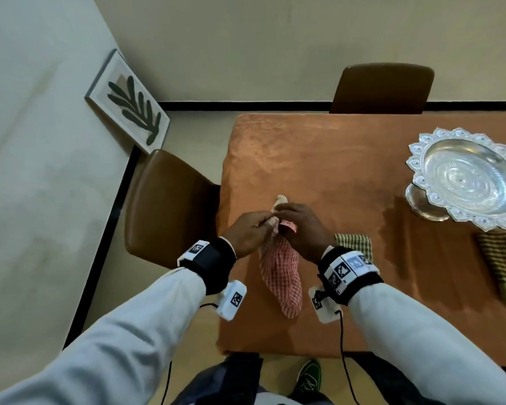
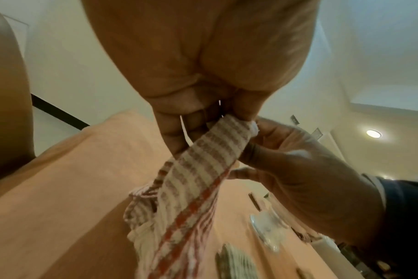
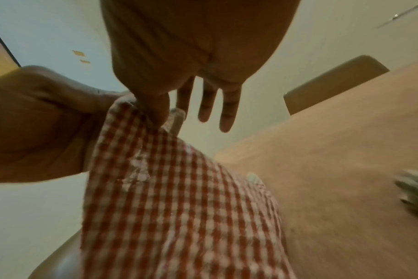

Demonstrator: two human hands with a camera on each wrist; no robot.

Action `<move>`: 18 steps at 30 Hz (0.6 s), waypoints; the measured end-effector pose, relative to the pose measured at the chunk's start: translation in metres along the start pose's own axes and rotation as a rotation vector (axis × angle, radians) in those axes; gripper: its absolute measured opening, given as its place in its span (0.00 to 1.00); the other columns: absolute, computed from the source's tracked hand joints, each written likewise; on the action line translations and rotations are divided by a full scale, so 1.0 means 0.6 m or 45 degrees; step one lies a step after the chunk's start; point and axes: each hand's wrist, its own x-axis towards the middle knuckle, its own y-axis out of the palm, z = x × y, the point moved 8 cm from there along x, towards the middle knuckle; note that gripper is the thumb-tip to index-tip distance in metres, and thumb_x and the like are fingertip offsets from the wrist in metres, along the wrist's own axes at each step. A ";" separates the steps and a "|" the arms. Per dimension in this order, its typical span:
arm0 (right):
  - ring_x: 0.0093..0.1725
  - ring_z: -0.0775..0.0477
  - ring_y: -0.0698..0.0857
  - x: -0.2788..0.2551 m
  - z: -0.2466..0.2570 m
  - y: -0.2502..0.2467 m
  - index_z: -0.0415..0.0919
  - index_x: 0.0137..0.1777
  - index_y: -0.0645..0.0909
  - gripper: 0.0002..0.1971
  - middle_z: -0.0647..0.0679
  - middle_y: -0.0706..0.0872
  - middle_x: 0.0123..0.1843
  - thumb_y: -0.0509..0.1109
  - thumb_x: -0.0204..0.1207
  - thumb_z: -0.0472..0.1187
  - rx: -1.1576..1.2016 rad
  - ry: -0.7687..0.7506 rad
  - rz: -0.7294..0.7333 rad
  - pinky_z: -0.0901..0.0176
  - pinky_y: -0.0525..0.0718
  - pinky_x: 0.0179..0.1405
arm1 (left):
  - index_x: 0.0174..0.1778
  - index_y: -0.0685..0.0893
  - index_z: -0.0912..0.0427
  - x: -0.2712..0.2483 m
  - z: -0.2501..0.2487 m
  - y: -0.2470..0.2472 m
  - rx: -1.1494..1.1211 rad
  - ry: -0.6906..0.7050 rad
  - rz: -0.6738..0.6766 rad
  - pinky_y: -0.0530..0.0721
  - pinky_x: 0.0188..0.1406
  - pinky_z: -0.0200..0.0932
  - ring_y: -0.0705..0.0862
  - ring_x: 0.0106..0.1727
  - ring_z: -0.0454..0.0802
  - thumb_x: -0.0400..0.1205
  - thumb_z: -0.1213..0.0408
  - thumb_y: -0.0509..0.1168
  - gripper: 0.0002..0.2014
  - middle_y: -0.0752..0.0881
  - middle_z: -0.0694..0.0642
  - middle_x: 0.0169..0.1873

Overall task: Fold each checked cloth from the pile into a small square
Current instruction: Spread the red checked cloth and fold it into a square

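Note:
A red-and-white checked cloth (image 1: 279, 270) hangs bunched above the near-left part of the orange table (image 1: 304, 159). My left hand (image 1: 250, 230) pinches its top end, seen close in the left wrist view where the cloth (image 2: 198, 179) runs down from the left hand (image 2: 217, 113). My right hand (image 1: 300, 226) pinches the same top edge with thumb and forefinger; in the right wrist view the cloth (image 3: 174, 198) drops from the right hand (image 3: 153, 113), whose other fingers (image 3: 227, 111) stay straight. The two hands touch each other at the cloth's top.
A green-yellow checked cloth (image 1: 354, 244) lies folded just right of my right wrist. Another darker striped cloth (image 1: 503, 264) lies near the right edge. A silver pedestal tray (image 1: 468, 176) stands at the far right. Brown chairs stand at the left (image 1: 164, 206) and far side (image 1: 383, 89).

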 end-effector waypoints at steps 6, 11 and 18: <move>0.42 0.50 0.87 0.029 0.015 -0.109 0.41 0.44 0.85 0.05 0.50 0.89 0.43 0.79 0.73 0.36 0.270 -0.076 -0.240 0.48 0.86 0.44 | 0.48 0.86 0.59 0.015 -0.036 -0.073 0.242 0.118 -0.096 0.83 0.46 0.52 0.85 0.43 0.52 0.85 0.55 0.64 0.11 0.88 0.57 0.41; 0.35 0.53 0.82 0.043 0.033 -0.158 0.35 0.45 0.81 0.06 0.48 0.84 0.36 0.72 0.74 0.25 0.679 -0.021 -0.326 0.50 0.81 0.35 | 0.50 0.86 0.52 0.025 -0.085 -0.132 0.338 0.214 -0.285 0.86 0.43 0.49 0.86 0.42 0.45 0.81 0.51 0.70 0.09 0.88 0.49 0.41; 0.35 0.50 0.86 0.063 0.051 -0.183 0.41 0.43 0.79 0.07 0.46 0.87 0.37 0.76 0.75 0.38 0.567 0.030 -0.399 0.59 0.82 0.29 | 0.50 0.89 0.61 0.038 -0.176 -0.117 0.054 0.316 -0.243 0.88 0.44 0.50 0.89 0.43 0.51 0.76 0.59 0.77 0.12 0.90 0.55 0.41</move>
